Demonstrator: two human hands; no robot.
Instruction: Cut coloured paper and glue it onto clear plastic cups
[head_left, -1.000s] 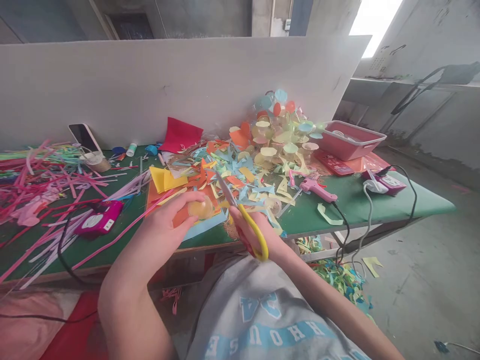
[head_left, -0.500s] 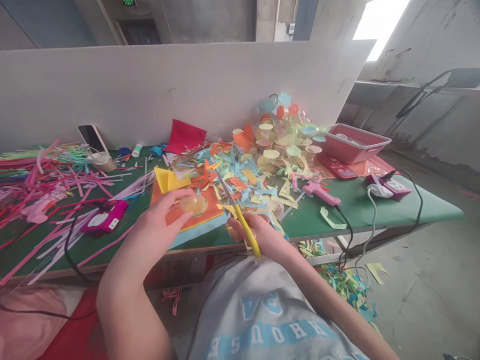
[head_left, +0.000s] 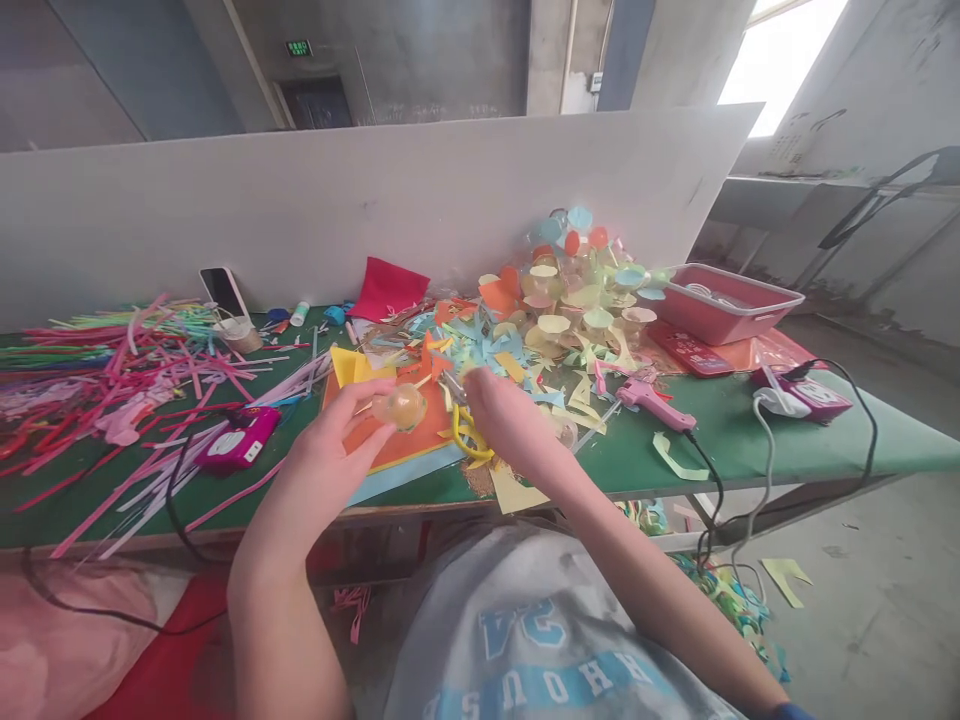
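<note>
A small clear, yellowish plastic cup or ball is held in the curled fingers of my left hand, over an orange paper sheet. Its exact kind is hard to make out. My right hand is closed at the yellow-handled scissors, just right of the cup. The handle loops show below the fingers and the grey blades point away from me; most of the fingertips are hidden. Coloured paper scraps lie just beyond both hands.
A pile of clear cups with paper discs stands at the back. On the right are a pink glue gun, a pink basket and a power strip with cords. Pink strips and a phone are left.
My right hand has moved up and a little left with the scissors, which have turned so their loops show. My left hand still holds the cup-like piece. The camera view has shifted.
</note>
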